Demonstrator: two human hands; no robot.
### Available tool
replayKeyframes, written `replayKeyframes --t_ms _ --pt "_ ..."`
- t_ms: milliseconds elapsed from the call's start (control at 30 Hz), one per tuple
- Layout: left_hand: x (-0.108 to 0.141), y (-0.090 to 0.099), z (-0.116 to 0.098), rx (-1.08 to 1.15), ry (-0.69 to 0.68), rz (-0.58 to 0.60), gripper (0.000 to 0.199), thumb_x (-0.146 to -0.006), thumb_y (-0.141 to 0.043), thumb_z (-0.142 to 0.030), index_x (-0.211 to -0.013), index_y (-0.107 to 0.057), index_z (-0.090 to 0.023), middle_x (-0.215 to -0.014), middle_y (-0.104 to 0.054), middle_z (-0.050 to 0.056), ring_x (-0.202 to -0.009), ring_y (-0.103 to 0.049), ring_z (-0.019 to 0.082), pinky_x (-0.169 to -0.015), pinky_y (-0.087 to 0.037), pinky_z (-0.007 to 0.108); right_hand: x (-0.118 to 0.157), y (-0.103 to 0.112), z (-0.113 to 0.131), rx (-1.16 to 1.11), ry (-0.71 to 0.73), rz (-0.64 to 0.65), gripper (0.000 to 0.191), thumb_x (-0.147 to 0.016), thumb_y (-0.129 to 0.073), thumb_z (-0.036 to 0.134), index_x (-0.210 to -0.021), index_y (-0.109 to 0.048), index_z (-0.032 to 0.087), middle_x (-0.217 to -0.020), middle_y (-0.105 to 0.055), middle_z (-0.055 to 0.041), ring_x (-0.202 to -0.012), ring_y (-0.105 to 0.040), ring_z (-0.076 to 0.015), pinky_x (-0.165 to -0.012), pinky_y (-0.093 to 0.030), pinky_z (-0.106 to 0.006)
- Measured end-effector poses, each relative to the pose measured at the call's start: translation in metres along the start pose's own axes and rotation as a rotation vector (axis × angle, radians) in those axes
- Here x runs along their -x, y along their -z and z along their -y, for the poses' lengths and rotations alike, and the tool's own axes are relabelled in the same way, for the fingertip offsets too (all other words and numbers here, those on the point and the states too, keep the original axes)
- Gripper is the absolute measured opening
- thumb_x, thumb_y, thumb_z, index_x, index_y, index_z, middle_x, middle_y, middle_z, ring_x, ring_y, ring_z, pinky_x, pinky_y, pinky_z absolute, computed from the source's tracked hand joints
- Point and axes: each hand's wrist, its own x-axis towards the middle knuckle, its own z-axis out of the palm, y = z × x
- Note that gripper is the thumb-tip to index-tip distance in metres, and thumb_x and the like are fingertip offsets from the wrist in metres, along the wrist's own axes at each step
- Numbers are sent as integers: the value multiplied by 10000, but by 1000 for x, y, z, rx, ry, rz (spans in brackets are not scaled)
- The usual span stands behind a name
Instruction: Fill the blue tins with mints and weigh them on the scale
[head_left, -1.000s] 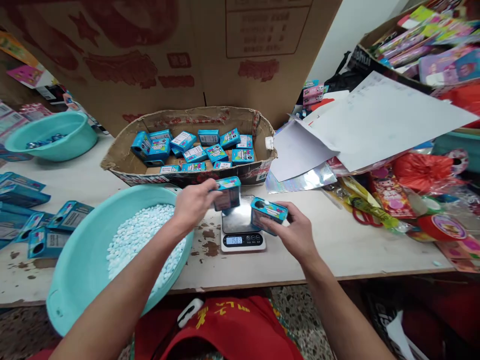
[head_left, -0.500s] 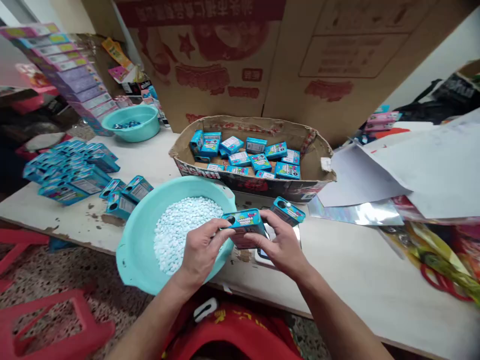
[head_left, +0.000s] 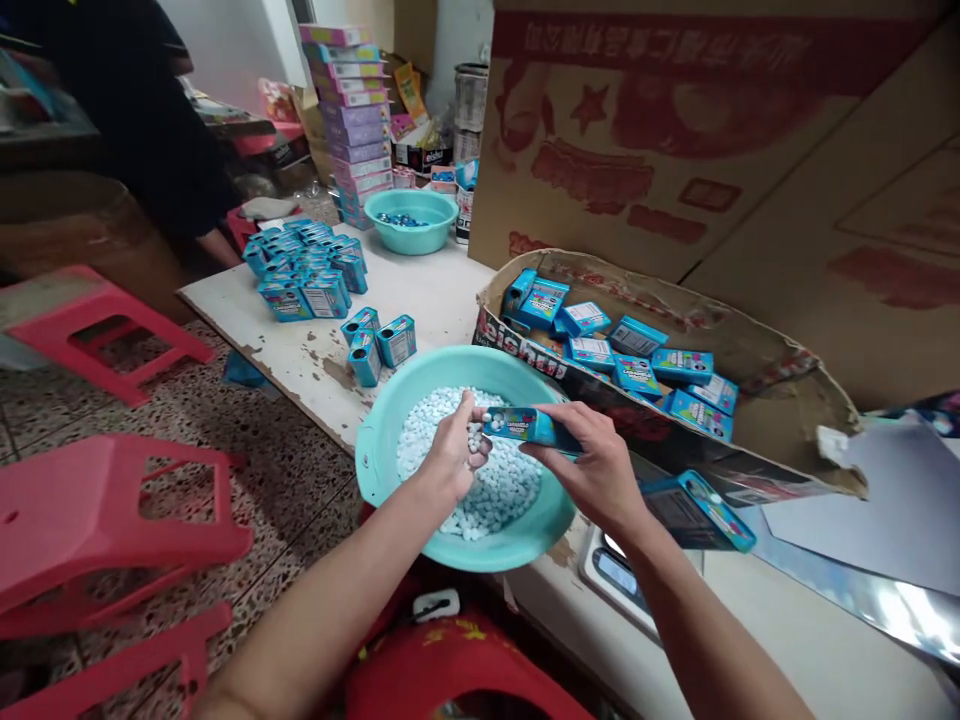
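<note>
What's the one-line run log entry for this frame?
left hand: holds white candies at box opening | right hand: holds blue box over teal basin | second box: on scale

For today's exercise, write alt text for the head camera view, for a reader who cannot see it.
Over a teal basin of small white tablets, the right hand holds a blue box on its side while the left hand holds tablets at its open end. More blue boxes fill a cardboard tray behind.
</note>
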Motion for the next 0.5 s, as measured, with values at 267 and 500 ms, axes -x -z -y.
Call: replayKeyframes --t_ms 267,500 --pt "2 12 -1 -9 -62 72 341 -776 -686 -433 -838 -584 -113 -636 -465 -20 -416 -413 33 -331 -174 140 7 -12 -3 -182 -87 -17 293 -772 -728 353 -1029 -659 231 -967 -677 -39 -925 -619 -227 -846 -433 -358" --pt "18 25 -21 -710 -549 133 246 -814 -636 -418 -865 -652 -178 -584 -480 -40 -492 -411 77 -483 -324 195 17 -19 -17 -507 -355 -162 388 -720 -752 409 -1044 -669 212 -985 -666 -37 -928 -605 -237 -876 -450 -381"
